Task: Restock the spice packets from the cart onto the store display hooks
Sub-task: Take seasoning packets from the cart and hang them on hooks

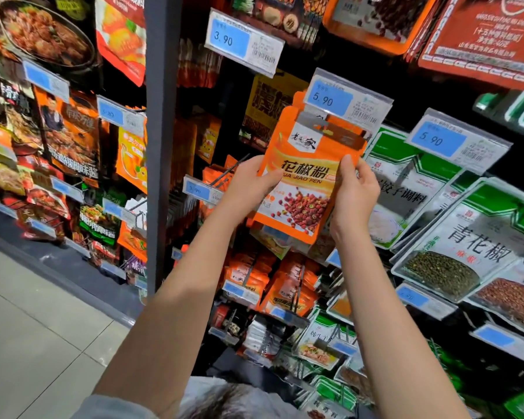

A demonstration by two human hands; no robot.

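An orange spice packet (306, 176) with red peppercorns pictured on it is held upright in front of the display, its top edge just under a 5.90 price tag (347, 99). My left hand (250, 186) grips the packet's left edge, thumb across the front. My right hand (356, 189) grips its right edge, thumb on the front too. The hook behind the tag is hidden by the packet. The cart is out of view.
Hanging packets fill the dark display: green and white ones (469, 237) to the right, orange ones (288, 285) below, sauce packs (70, 137) to the left past a grey upright post (162, 140). Tiled floor (40, 343) lies at lower left.
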